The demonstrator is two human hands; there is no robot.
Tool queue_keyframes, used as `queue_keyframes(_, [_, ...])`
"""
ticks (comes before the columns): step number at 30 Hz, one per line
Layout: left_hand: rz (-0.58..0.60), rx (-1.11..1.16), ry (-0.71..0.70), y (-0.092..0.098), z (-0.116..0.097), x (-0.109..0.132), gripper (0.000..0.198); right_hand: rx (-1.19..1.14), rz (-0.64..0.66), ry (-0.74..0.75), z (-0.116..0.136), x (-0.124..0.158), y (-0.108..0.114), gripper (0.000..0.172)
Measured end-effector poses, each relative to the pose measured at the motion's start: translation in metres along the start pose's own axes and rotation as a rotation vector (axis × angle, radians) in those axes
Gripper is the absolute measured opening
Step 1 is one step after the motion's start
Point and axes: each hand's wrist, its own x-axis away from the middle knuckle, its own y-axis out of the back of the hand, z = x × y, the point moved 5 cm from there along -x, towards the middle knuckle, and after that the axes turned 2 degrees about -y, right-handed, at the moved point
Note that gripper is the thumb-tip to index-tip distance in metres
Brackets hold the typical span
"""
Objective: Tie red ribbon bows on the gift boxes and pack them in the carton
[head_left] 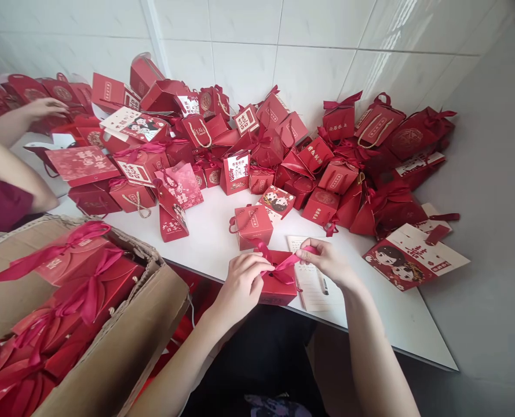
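1. Now, at lower centre of the frame, near the front edge of the white table (209, 243), see the red gift box (278, 292) with a ribbon (289, 262) over its top; just behind, see another red box (254, 225)
2. Probably light, to judge by the thin card, though impossible to tell whether filled; likely stiff along the folds, yet easily dented by a hard squeeze; best steadied low on the side walls, not pressed from above
3. As for the ribbon, looks soft and limp, satiny in sheen, so likely slippery; best pinched firmly between thumb and fingertips, near the box top and toward a loose end
4. With the left hand (244, 279), pinches the ribbon over the box top, fingers curled and nearly together
5. With the right hand (325, 259), grips the ribbon farther right, closed between thumb and fingers, above the notebook (316, 299) and pen (325, 286)
6. At lower left, see a cardboard carton (153, 307) of beribboned boxes (99, 284); at upper left, another person's hand (48, 109)
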Motion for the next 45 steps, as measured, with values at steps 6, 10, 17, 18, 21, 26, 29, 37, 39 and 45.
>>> queue_keyframes(6, [0.062, -0.047, -0.023, 0.001, -0.002, -0.001, 0.041, -0.098, 0.000, 0.106, 0.022, -0.042, -0.018, 0.038])
queue_keyframes(10, [0.099, -0.093, -0.035, 0.000, -0.003, -0.001, 0.044, 0.101, -0.043, 0.046, 0.009, -0.059, -0.026, 0.031])
queue_keyframes(17, [0.098, -0.086, -0.026, -0.002, -0.001, -0.003, 0.045, 0.283, -0.400, 0.039, 0.014, 0.009, -0.009, 0.038])
queue_keyframes(18, [0.098, -0.077, -0.024, -0.002, -0.001, -0.003, 0.044, 0.289, -0.323, 0.027, 0.016, 0.020, -0.014, 0.043])
queue_keyframes(21, [0.094, -0.027, -0.016, -0.004, 0.001, -0.004, 0.044, 0.278, -0.116, -0.022, 0.017, 0.042, -0.033, 0.047])
queue_keyframes(26, [-0.129, 0.064, 0.165, 0.003, 0.010, 0.003, 0.033, 0.252, -0.114, -0.054, 0.011, 0.046, -0.042, 0.035])
queue_keyframes(29, [-0.199, 0.113, 0.452, 0.007, 0.021, 0.012, 0.012, 0.186, -0.075, -0.038, 0.011, 0.043, -0.041, 0.033])
queue_keyframes(37, [0.059, 0.504, 0.622, -0.004, 0.029, 0.013, 0.034, 0.063, -0.051, -0.031, 0.007, 0.038, -0.033, 0.041])
queue_keyframes(39, [0.087, 0.553, 0.598, -0.006, 0.030, 0.012, 0.034, 0.007, -0.008, -0.040, 0.003, 0.036, -0.032, 0.043])
queue_keyframes(45, [0.131, 0.713, 0.601, -0.014, 0.037, 0.014, 0.032, -0.310, 0.120, -0.077, -0.007, 0.030, -0.035, 0.044])
